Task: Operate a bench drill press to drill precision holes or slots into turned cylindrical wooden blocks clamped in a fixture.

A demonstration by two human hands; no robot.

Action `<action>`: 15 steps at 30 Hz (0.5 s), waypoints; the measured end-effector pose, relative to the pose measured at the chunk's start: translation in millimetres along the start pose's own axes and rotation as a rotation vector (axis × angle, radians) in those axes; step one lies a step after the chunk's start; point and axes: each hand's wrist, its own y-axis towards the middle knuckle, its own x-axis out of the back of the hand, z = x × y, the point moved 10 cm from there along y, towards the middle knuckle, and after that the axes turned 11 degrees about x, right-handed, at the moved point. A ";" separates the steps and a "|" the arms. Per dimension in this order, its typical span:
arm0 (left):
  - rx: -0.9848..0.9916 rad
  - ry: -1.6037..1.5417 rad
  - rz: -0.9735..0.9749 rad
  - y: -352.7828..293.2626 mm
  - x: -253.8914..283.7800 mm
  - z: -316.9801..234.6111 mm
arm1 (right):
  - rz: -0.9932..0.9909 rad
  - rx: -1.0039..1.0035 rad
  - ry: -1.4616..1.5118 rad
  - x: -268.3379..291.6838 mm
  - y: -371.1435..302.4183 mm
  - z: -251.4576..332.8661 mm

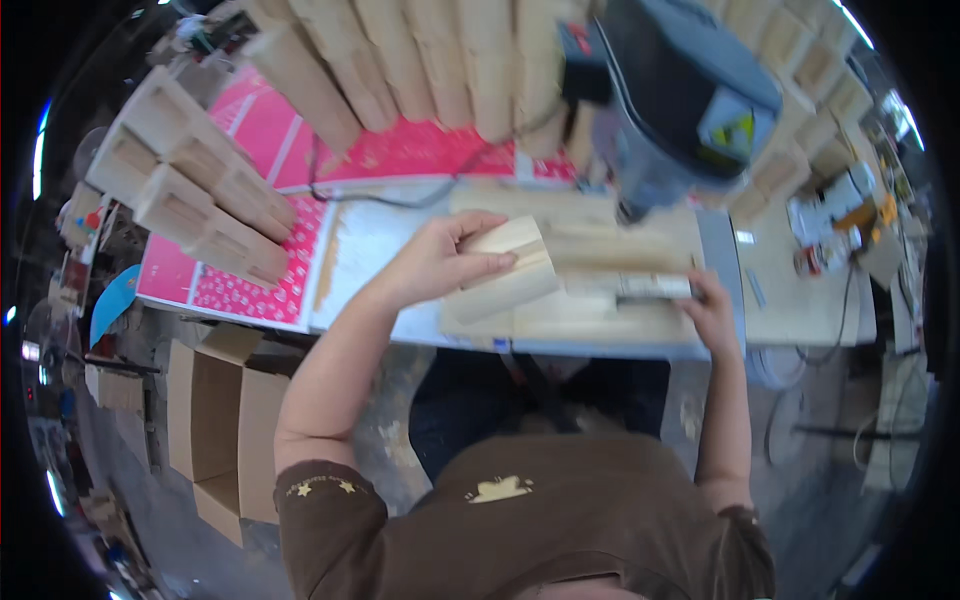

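My left hand (450,262) grips a pale wooden block (510,270) with a groove along its face, thumb on top and fingers round the far edge. It is held over the left part of the wooden board (600,230) on the table. To the right, my right hand (711,312) has its fingers closed on the right end of a slim, light-grey bar (653,287) with dark marks. The bar lies level, low over the board; blur hides its exact kind. Beyond both hands stands a dark grey machine (685,90) with its narrow tip (630,212) pointing down over the board.
Tall wooden pieces (400,70) stand in a row at the back on pink sheeting (410,150). Hollowed wooden blocks (205,225) are stacked at the left, more (785,170) at the right. A black cable (400,203) crosses the table. An open cardboard box (215,410) sits below left.
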 end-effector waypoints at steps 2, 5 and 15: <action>0.041 0.093 0.043 6.7 -23.5 13.2 | -0.029 0.009 0.066 0.1 11.7 -6.0; 0.147 0.174 0.107 25.2 -40.8 28.5 | 0.017 0.096 0.107 1.9 24.6 -2.5; 0.037 0.188 0.249 53.7 -67.2 27.5 | 0.109 0.094 0.345 -5.2 23.4 -1.3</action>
